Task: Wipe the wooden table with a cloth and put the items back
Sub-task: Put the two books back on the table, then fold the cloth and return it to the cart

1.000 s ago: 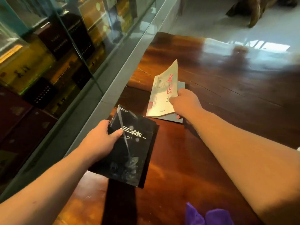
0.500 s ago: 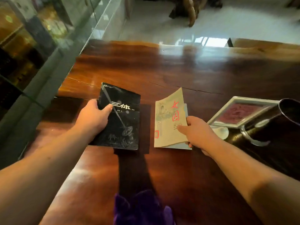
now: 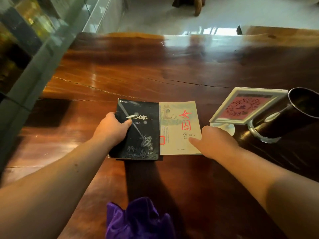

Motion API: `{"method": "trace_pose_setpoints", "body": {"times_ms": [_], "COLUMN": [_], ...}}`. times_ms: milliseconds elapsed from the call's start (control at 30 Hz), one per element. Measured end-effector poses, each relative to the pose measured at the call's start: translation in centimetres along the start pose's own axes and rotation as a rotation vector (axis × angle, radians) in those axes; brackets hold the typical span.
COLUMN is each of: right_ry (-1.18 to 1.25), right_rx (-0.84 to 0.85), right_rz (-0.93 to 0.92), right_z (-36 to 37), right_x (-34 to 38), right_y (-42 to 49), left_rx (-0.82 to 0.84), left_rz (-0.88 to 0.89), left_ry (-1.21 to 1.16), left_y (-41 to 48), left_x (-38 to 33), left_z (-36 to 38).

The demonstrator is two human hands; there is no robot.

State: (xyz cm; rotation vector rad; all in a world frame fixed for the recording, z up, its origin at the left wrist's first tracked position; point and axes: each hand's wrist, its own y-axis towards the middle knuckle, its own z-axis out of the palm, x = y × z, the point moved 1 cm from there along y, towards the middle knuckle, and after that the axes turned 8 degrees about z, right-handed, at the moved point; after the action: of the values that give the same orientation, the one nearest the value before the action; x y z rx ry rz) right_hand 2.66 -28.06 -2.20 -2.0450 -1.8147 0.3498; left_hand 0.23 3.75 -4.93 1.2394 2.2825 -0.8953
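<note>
Two books lie side by side, touching, on the glossy wooden table (image 3: 172,73). My left hand (image 3: 112,129) grips the left edge of the black book (image 3: 143,135), thumb on its cover. The cream book with red characters (image 3: 179,125) lies flat to its right. My right hand (image 3: 215,140) rests at that book's lower right corner, thumb on the cover, the fingers hidden from view. A crumpled purple cloth (image 3: 138,219) lies near the table's front edge, between my forearms.
A white-framed tilted sign on a round stand (image 3: 245,104) stands right of the books. A dark cylindrical cup with a metal base (image 3: 286,114) is beside it at the far right. A glass display cabinet (image 3: 34,31) runs along the table's left side.
Both hands carried the books from the table's left side toward the middle. The cream book, lifted earlier, now lies flat against the black one.
</note>
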Motion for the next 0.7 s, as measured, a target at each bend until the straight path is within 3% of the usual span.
{"method": "trace_pose_setpoints", "body": {"times_ms": [133, 300, 433, 600, 700], "right_ry": [-0.052, 0.021, 0.089, 0.121, 0.151], "right_rx": [-0.195, -0.259, -0.289, -0.351, -0.393], "right_rz": [-0.144, -0.561, -0.755, -0.906, -0.968], "right_z": [-1.2, -1.8, -1.9, -1.5, -0.7], "right_x": [0.7, 4.4, 7.4, 9.9, 10.8], "right_y": [-1.7, -6.0, -9.6, -14.2, -16.2], "left_rx": [0.020, -0.053, -0.106, -0.019, 0.152], "left_rz": [0.072, 0.312, 0.506, 0.470, 0.396], "left_ry": [0.183, 0.331, 0.437, 0.475, 0.561], "left_y": [-1.6, -5.8, -12.4, -20.8, -24.4], "left_x": [-0.3, -1.3, -1.4, 0.2, 1.8], "left_z": [-1.2, -3.5, -4.7, -4.2, -2.7]}}
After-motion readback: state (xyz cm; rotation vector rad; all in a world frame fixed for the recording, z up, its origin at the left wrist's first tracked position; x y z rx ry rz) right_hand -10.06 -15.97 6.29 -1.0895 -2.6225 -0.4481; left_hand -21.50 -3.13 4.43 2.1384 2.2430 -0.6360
